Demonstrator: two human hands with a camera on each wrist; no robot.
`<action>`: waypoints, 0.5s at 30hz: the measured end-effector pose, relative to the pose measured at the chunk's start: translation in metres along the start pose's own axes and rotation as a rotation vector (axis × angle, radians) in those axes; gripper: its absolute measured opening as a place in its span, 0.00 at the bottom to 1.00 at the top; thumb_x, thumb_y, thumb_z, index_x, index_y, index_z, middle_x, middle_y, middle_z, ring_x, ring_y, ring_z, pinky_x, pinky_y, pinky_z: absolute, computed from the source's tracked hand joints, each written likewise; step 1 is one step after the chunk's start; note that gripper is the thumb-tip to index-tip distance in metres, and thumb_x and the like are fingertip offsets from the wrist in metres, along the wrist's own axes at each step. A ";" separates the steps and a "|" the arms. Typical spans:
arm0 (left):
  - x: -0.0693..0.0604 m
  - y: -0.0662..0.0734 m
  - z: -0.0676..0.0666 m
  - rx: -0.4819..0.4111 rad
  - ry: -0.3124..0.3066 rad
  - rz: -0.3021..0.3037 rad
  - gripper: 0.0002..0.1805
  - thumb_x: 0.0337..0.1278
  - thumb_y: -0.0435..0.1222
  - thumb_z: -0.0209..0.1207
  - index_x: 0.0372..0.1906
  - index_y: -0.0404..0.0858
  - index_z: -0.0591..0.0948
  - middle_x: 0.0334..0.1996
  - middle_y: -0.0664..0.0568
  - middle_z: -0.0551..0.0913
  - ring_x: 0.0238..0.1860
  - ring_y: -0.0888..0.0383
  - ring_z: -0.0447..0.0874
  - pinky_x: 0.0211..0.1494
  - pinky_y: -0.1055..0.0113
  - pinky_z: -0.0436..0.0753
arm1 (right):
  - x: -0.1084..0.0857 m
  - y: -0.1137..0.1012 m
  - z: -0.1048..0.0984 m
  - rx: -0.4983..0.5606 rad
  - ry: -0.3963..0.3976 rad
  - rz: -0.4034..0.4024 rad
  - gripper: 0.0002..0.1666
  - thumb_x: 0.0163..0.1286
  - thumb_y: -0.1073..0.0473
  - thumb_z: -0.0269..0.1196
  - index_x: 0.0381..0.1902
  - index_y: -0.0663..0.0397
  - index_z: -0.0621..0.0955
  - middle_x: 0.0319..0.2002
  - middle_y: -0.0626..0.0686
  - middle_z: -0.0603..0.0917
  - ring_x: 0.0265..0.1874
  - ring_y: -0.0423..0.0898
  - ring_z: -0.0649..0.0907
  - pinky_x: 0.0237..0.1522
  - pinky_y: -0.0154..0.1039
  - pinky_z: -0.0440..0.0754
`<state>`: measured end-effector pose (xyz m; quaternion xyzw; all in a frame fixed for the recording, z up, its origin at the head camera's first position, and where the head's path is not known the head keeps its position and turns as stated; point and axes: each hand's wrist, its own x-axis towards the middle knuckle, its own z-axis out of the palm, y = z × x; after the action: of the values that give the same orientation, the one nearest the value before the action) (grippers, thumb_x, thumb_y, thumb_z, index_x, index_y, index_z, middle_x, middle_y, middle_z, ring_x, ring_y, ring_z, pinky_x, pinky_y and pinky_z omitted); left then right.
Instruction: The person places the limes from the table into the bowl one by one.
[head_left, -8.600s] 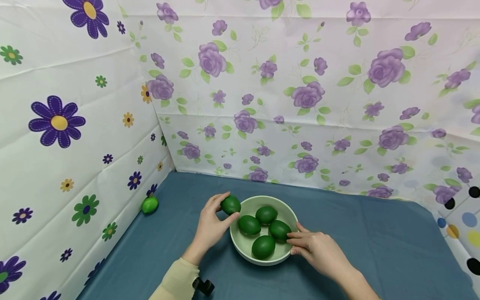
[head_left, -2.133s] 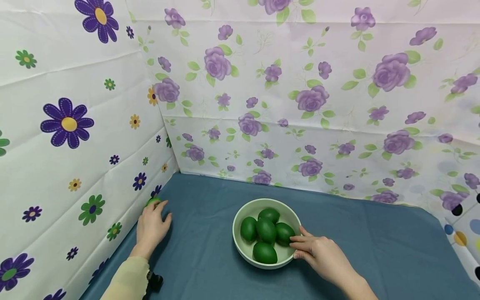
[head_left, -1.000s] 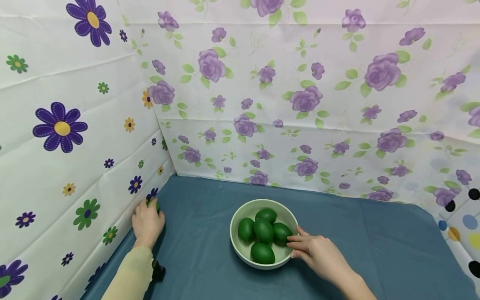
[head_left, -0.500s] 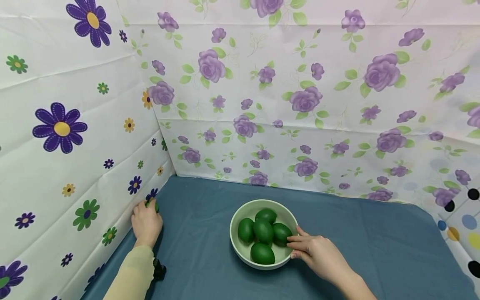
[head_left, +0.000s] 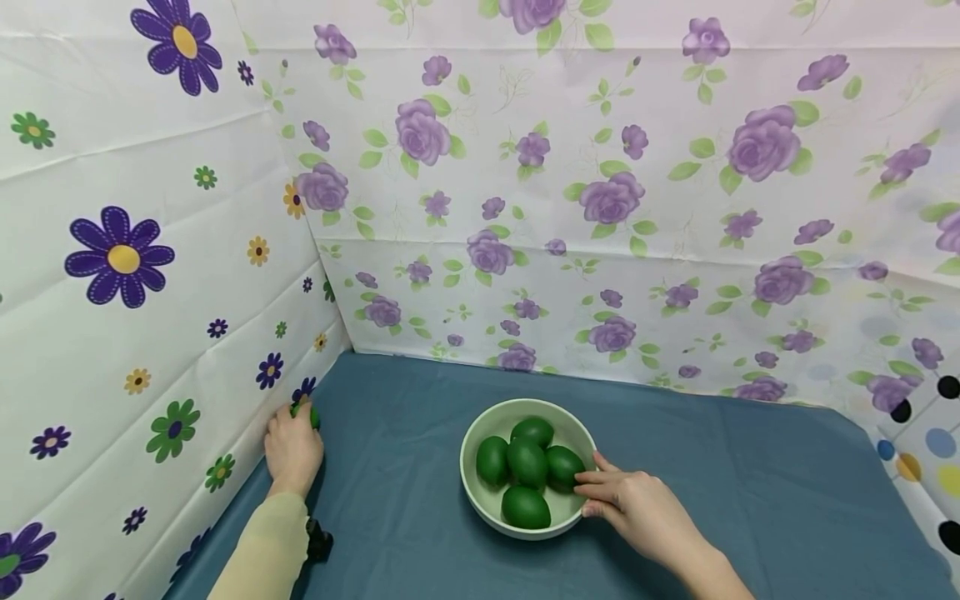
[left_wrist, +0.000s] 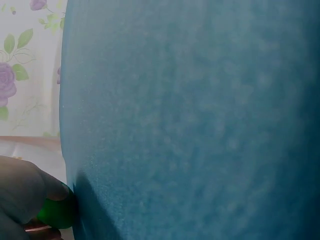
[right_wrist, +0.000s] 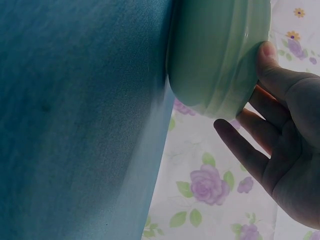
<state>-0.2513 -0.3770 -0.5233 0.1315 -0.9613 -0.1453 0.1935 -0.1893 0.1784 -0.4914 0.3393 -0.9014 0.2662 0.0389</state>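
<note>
At the foot of the left wall, my left hand (head_left: 293, 450) grips a bright green lime (head_left: 313, 416), mostly covered by the fingers. In the left wrist view, the thumb lies on the near side of the lime (left_wrist: 59, 212) and fingertips show below it. A pale green bowl (head_left: 474, 498) stands right of centre with several dark green oval fruits (head_left: 527, 507) inside. My right hand (head_left: 637, 504) holds the bowl's right rim. In the right wrist view, its thumb presses the rim of the bowl (right_wrist: 215, 55), and one finger extends away from the bowl.
Blue cloth (head_left: 397, 517) covers the table. A white sheet with purple and green flowers (head_left: 172, 275) walls off the left side, and a rose-patterned sheet (head_left: 555, 275) closes the back. Table surface lies between the left hand and the bowl.
The left hand, first holding a dark green fruit beside the bowl, has let it go inside. It moved left and took hold of the lime. The right hand stays at the rim.
</note>
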 end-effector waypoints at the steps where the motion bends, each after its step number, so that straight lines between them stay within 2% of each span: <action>1: 0.000 0.000 0.000 -0.004 -0.004 -0.002 0.26 0.66 0.24 0.61 0.68 0.25 0.77 0.62 0.19 0.71 0.58 0.21 0.73 0.59 0.26 0.74 | 0.000 0.000 0.000 0.000 0.000 0.001 0.22 0.71 0.43 0.71 0.57 0.46 0.92 0.61 0.47 0.88 0.70 0.58 0.79 0.55 0.54 0.89; 8: 0.000 0.000 0.000 -0.048 -0.040 -0.032 0.26 0.69 0.25 0.61 0.70 0.25 0.76 0.64 0.20 0.68 0.56 0.20 0.76 0.53 0.26 0.79 | -0.001 0.000 0.000 0.001 -0.001 -0.001 0.21 0.71 0.44 0.71 0.57 0.46 0.92 0.61 0.46 0.88 0.70 0.58 0.79 0.55 0.53 0.89; 15: 0.002 -0.003 0.000 -0.069 -0.083 -0.078 0.27 0.71 0.27 0.62 0.72 0.27 0.74 0.64 0.21 0.67 0.59 0.21 0.75 0.52 0.26 0.80 | 0.000 0.000 0.000 -0.005 -0.002 -0.001 0.22 0.72 0.44 0.71 0.57 0.46 0.92 0.61 0.46 0.88 0.70 0.58 0.79 0.55 0.53 0.89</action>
<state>-0.2528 -0.3801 -0.5237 0.1559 -0.9571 -0.1913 0.1521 -0.1891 0.1786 -0.4914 0.3397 -0.9020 0.2635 0.0391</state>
